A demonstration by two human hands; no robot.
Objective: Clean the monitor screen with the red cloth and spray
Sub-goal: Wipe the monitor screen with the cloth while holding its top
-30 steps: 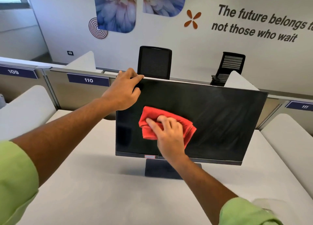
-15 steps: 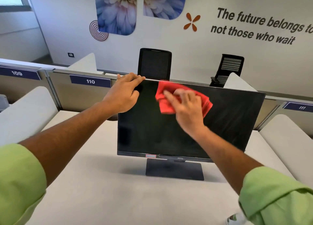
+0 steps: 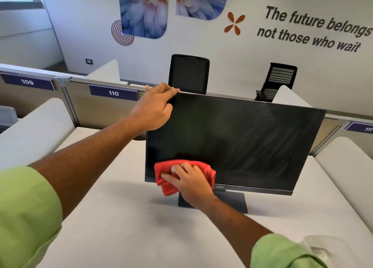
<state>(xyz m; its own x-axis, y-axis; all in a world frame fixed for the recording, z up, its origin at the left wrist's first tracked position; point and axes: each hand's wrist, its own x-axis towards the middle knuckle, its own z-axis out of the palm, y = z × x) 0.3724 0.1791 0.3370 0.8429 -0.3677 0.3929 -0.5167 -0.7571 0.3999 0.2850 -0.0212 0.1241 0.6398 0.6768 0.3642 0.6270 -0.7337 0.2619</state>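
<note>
Left hand (image 3: 156, 108) grips monitor (image 3: 238, 140) top-left corner, steadying it against wiping pressure. Right hand (image 3: 189, 181), fingers spread flat, presses red cloth (image 3: 171, 169) along the screen's bottom-left edge.

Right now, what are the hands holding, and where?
Left hand grips the black flat monitor by its top left corner. Right hand presses the crumpled red cloth against the screen's lower left.

**Wall slogan and desk numbers on show**

Dark lettering on the white wall (image 3: 201, 51) at 2 o'clock reads "The future belongs" and "not those who wait". Navy plates on the grey partition (image 3: 76, 106) read 109, 110 and, at 3 o'clock, 111. The monitor (image 3: 252, 138) bezel's logo is too small to read.
</note>
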